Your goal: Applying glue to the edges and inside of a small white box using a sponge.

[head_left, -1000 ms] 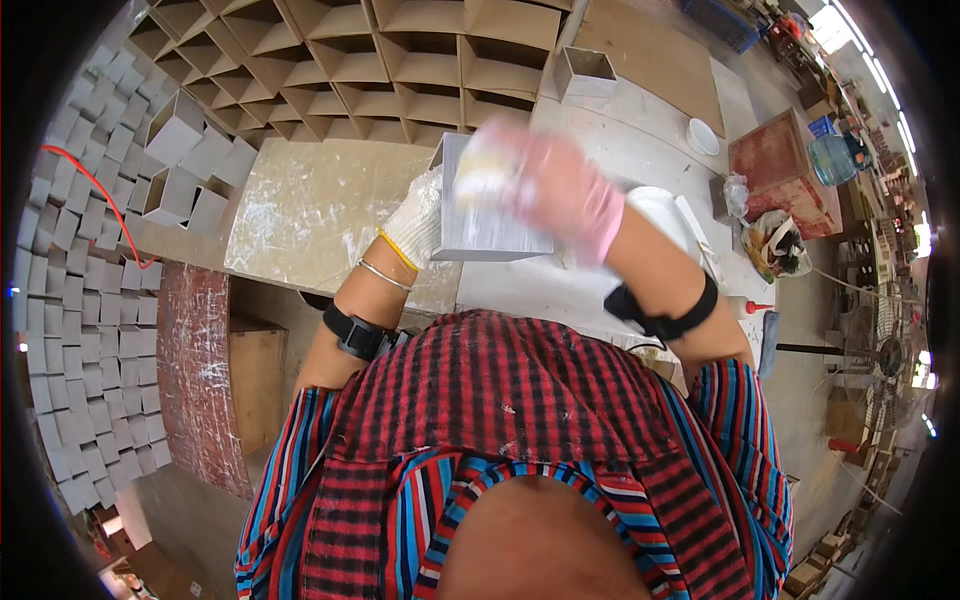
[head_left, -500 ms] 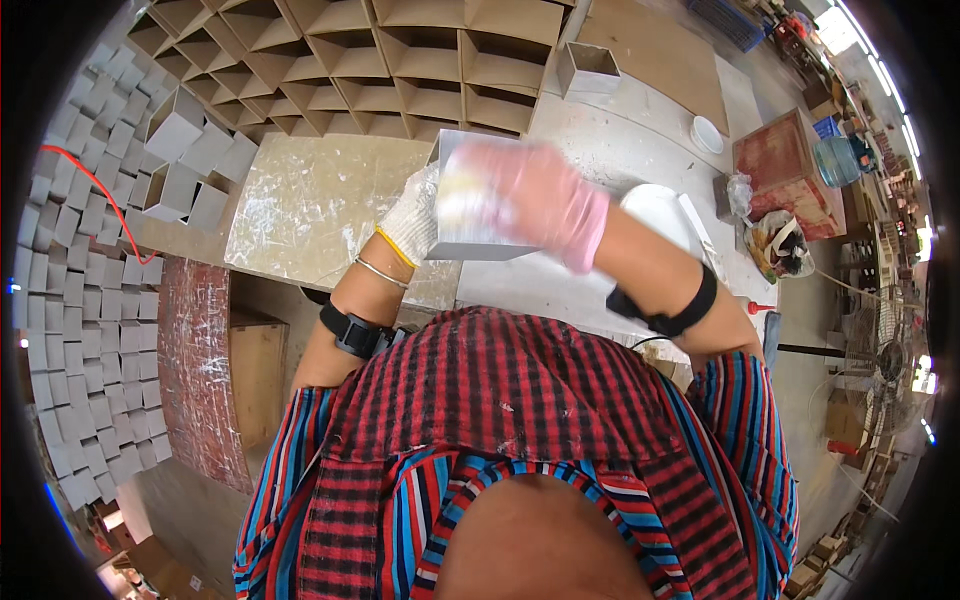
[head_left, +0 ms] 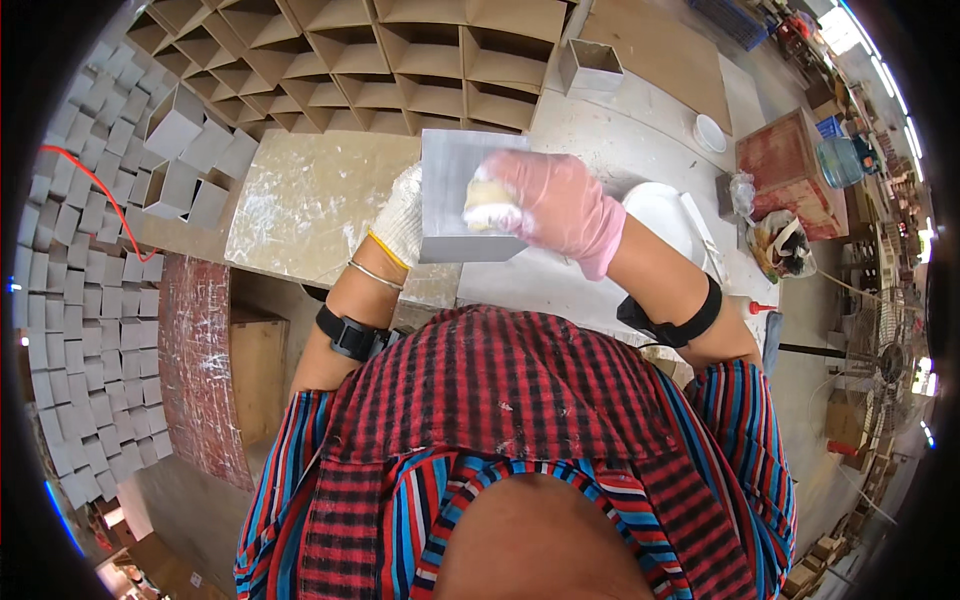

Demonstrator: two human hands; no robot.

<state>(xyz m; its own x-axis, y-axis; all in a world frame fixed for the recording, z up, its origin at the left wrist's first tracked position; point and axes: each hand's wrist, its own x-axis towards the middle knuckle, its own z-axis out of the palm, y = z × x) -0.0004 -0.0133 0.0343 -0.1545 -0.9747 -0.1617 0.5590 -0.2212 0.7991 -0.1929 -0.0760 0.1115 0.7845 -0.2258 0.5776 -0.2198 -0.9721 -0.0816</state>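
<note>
A pale grey rectangular box (head_left: 447, 195) is held up over the worktable in front of me. My left hand (head_left: 403, 222), in a white knit glove with a yellow cuff, grips its left side; the fingers pass out of sight behind the box. In a pink glove, my right hand (head_left: 568, 205) is closed round a cream sponge (head_left: 484, 206), whose lower part is white. The sponge lies against the box's upward face, right of its middle. Wet-looking streaks run across that face.
A cardboard compartment rack (head_left: 365, 60) stands at the far side. Another grey box (head_left: 590, 72) is beyond my right hand, with a white round dish (head_left: 655, 215) nearer. Many stacked grey boxes (head_left: 105, 330) fill the left, by a red hose (head_left: 100, 195).
My right hand has moved slightly right across the box with the sponge, baring more of the face's left part. The box and my left hand have shifted slightly left.
</note>
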